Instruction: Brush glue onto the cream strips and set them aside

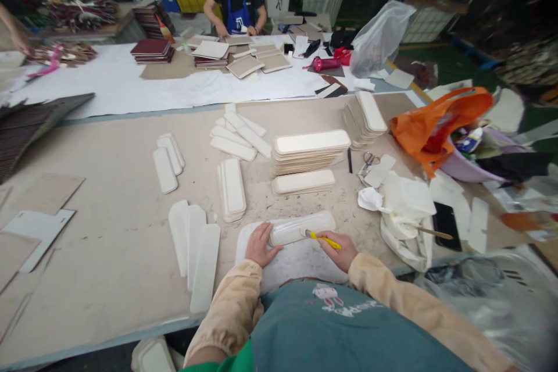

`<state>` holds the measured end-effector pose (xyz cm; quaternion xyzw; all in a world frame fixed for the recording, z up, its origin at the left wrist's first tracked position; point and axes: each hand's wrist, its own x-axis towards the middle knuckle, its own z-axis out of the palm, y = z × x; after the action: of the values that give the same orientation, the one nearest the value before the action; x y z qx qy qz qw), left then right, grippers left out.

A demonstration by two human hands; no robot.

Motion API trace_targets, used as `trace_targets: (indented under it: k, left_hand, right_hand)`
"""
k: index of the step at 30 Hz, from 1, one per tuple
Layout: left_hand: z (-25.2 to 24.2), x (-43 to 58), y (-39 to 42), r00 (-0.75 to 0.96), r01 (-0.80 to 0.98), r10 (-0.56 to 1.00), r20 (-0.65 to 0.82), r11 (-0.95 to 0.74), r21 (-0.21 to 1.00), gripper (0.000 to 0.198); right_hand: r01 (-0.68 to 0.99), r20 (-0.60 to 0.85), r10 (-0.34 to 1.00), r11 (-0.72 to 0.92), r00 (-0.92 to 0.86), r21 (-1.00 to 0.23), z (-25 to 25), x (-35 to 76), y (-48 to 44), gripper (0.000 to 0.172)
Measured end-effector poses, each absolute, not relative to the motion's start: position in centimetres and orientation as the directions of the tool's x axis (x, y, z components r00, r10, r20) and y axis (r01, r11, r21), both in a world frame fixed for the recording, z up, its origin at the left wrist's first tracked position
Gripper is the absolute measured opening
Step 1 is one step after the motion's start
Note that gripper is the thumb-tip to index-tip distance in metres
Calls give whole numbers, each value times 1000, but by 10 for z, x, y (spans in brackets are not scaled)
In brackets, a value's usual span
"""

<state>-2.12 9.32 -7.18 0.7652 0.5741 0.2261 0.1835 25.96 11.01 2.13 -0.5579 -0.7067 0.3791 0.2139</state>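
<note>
Fingers spread and thumb apart, my left hand (261, 246) lies on the left end of a long cream panel with rounded corners (288, 231), whose surface looks shiny. My right hand (340, 251) is closed round a small brush with a yellow handle (325, 238); its tip touches the panel right of the middle. Under the panel is a white sheet (288, 267). Just beyond lie a low stack of similar panels (304, 182) and a taller stack (311, 142). Another stack of panels (232, 187) stands beyond my left hand.
At right are scissors (370, 160), a white bag (403, 232) with a wooden stick across it, a black phone (447, 226) and an orange bag (440, 122). Loose strips (204, 261) lie at left. Across the table a person in a blue apron (239, 11) handles pieces.
</note>
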Motion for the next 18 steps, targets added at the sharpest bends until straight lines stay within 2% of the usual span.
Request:
trace_targets:
  k: [4,7,13,18]
  left_hand:
    - [-70,-22,91,225,778,967,116,-251,576,73]
    - [-70,-22,91,220,760,970,105,-238,604,77]
    - [-69,-22,91,201,729,974,106,-221,648,79]
    - [-70,-24,88,199,701,973,114,-222,678,82]
  right_hand:
    - [472,-255,906,-71,-338,-879,23,233,104,31]
    - [420,-285,878,-108,-385,-901,21,219,103,33]
    - [453,-327,867,-136,-375,-881,12,198,109,36]
    - [517,-397,885,-229,-241,-825,9,218,112,39]
